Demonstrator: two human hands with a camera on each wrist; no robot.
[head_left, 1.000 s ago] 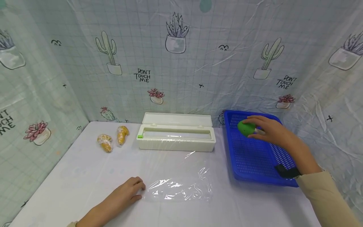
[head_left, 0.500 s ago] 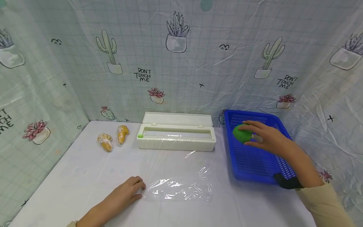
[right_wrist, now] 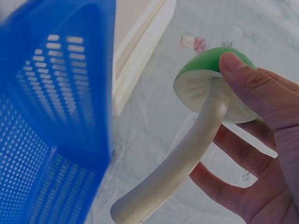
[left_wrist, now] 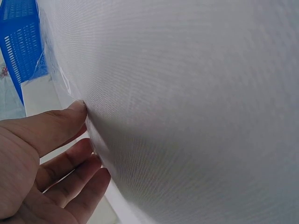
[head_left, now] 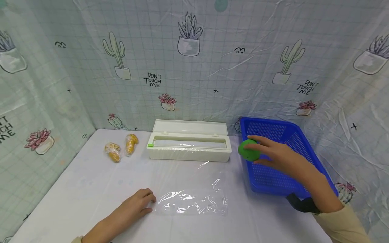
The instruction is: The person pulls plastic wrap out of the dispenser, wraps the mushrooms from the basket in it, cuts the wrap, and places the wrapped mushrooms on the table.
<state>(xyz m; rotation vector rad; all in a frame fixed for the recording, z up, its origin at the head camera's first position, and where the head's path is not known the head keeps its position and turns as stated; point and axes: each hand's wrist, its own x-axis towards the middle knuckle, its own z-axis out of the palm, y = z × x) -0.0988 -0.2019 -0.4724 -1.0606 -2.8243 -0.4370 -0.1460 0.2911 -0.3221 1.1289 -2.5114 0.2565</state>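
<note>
My right hand point(head_left: 281, 158) grips a mushroom point(head_left: 249, 151) with a green cap by the cap, above the left side of the blue basket point(head_left: 253, 184). The right wrist view shows the mushroom's long, pale, curved stem point(right_wrist: 173, 163) hanging free, the thumb on the cap. My left hand point(head_left: 138, 203) rests on the white table at the left edge of a sheet of clear plastic wrap point(head_left: 189, 194), thumb and fingers apart and touching the surface. That sheet runs out of a white wrap dispenser point(head_left: 189, 154) whose lid stands up.
Two yellow items, one wrapped piece point(head_left: 113, 153) and another wrapped piece point(head_left: 130, 145), lie at the back left of the table point(head_left: 91, 189). A patterned curtain point(head_left: 212, 67) hangs behind and on both sides. The basket stands at the right.
My right hand has moved left and slightly down with the mushroom, from over the basket's middle to its left rim. My left hand has stayed in place.
</note>
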